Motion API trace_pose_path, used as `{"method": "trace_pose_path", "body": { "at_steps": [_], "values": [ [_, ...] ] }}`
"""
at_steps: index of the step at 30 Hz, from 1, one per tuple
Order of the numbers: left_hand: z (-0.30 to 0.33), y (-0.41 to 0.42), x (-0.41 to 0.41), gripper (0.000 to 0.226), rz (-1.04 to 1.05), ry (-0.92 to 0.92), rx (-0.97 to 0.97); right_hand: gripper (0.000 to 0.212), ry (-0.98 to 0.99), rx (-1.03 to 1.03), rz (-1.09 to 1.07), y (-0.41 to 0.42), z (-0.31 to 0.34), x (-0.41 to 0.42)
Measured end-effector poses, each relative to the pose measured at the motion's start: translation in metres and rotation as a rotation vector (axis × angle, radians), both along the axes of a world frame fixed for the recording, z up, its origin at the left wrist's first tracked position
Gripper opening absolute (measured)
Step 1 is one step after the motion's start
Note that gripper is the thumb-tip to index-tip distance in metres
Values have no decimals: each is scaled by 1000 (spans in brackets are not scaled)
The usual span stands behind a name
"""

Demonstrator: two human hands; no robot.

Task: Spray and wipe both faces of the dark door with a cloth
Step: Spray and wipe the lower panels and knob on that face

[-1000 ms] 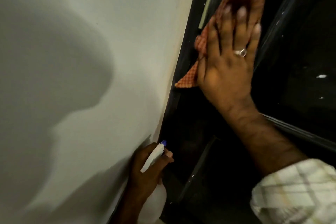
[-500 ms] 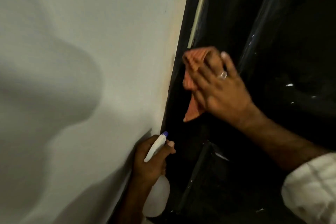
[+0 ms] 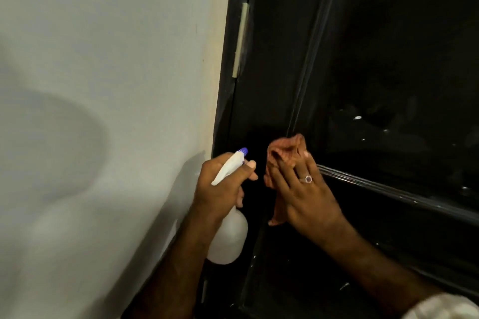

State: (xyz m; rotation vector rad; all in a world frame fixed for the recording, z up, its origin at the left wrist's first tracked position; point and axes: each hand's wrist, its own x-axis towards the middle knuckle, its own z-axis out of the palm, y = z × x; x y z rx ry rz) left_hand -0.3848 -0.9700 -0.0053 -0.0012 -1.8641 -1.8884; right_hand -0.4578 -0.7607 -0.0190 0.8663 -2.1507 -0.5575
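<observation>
The dark door fills the right half of the head view, glossy black with raised mouldings and pale specks. My right hand, a ring on one finger, presses a bunched orange cloth against the door's left stile, where a vertical moulding meets a horizontal one. My left hand grips a white spray bottle by the neck just left of the cloth. Its blue nozzle points up and right toward the door. A finger lies on the trigger.
A pale wall covers the left half and carries my shadow. The black door frame runs down its edge, with a cream hinge on it. My checked right sleeve shows at the bottom right.
My right hand has drawn the cloth down the door from high up to the moulding junction. My left hand with the bottle has risen closer to it.
</observation>
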Motion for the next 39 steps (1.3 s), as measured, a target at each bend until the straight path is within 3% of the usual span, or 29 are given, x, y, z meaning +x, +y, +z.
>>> {"method": "trace_pose_path", "body": {
  "at_steps": [2, 4, 9, 12, 15, 18, 21, 23, 25, 29, 32, 34, 37, 39],
  "values": [
    [11, 7, 0, 19, -20, -15, 10, 76, -17, 57, 36, 15, 0, 6],
    [35, 11, 0, 18, -35, -24, 46, 74, 77, 22, 101, 17, 42, 4],
    [111, 11, -3, 22, -70, 73, 89, 71, 401, -294, 27, -5, 238, -26],
    [135, 12, -6, 31, -81, 118, 63, 74, 447, -471, -15, -23, 285, -25],
    [137, 17, -10, 34, -98, 110, 56, 70, 439, -465, 28, -18, 230, -32],
    [113, 27, -13, 31, -160, 95, 15, 66, 316, -327, 121, 11, 109, -26],
    [84, 33, -7, 30, -272, 64, 3, 67, 181, -217, 82, 55, 6, -4],
    [76, 34, -2, 28, -301, 16, -8, 66, 226, -212, 64, 86, 5, 0],
    [79, 38, -2, 25, -304, -35, -17, 71, 305, -307, 28, 108, 48, -2],
    [90, 46, 1, 17, -297, -142, -37, 75, 466, -710, -127, 99, 165, -16],
    [91, 39, 7, 18, -354, -94, -2, 78, 488, -888, -167, 50, 192, -20],
    [93, 35, 12, 24, -367, -48, 4, 75, 481, -766, -55, 22, 161, -23],
    [95, 34, 16, 30, -346, -3, 28, 65, 303, -346, 98, 11, 61, -21],
    [94, 39, 19, 30, -362, -12, 15, 58, 247, -256, 93, 37, 16, -16]
  ]
}}
